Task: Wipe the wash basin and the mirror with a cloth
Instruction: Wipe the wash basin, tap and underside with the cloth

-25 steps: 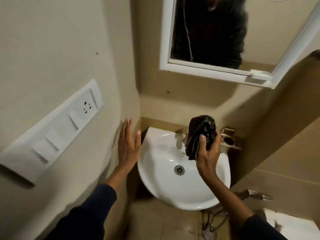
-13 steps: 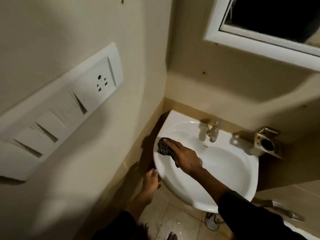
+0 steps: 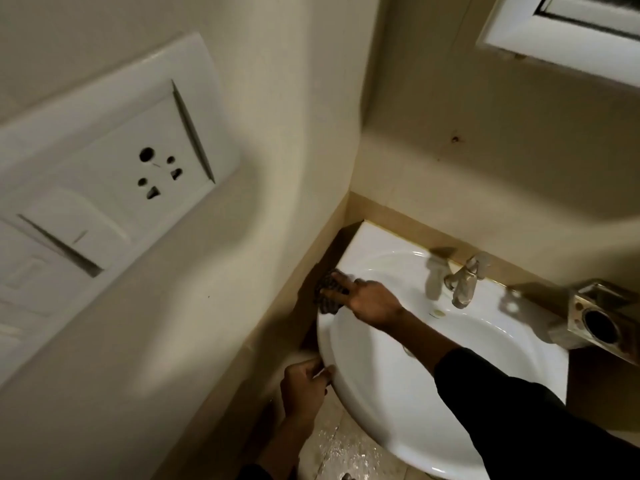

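Note:
A white wash basin hangs in the corner at the lower right. My right hand presses a dark checked cloth flat onto the basin's left rim, fingers spread over it. Lower down, my left hand grips the outer left edge of the basin. The white-framed mirror shows only its lower left corner at the top right.
A metal tap stands at the back of the basin. A metal holder is fixed to the wall at the right. A white switch and socket plate sits on the left wall. Wet floor tiles lie below.
My right hand came down from in front of the tap and put the cloth on the basin's left rim. My left hand left the wall and took the basin's edge. The view moved closer and lower.

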{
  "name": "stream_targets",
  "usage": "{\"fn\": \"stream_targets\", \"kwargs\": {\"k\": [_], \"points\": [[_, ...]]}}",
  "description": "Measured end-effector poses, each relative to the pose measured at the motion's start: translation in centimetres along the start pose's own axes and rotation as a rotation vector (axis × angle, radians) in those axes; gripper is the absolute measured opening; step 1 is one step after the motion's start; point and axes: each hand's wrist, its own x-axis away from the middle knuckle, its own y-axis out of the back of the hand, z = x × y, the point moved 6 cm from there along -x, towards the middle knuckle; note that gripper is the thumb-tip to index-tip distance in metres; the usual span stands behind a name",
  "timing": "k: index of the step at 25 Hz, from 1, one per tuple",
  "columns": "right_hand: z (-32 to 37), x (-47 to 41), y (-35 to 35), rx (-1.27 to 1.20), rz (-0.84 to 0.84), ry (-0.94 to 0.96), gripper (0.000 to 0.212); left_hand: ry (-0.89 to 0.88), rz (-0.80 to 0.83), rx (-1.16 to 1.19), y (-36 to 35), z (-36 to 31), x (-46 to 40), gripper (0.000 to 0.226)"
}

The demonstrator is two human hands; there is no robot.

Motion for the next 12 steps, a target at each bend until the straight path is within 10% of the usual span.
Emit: {"fn": "stream_targets", "kwargs": {"k": [5,12], "points": [[-9.8,-2.6,0.5,-0.141,0.11,-0.575,0.08,-0.032,-0.025,-0.078,0.0,0.5,-1.0,0.041],[-0.4,-0.1,-1.9,-0.04,0.082,0.054,0.09,-0.038,-0.052,-0.098,0.0,0.0,-1.3,0.032]]}}
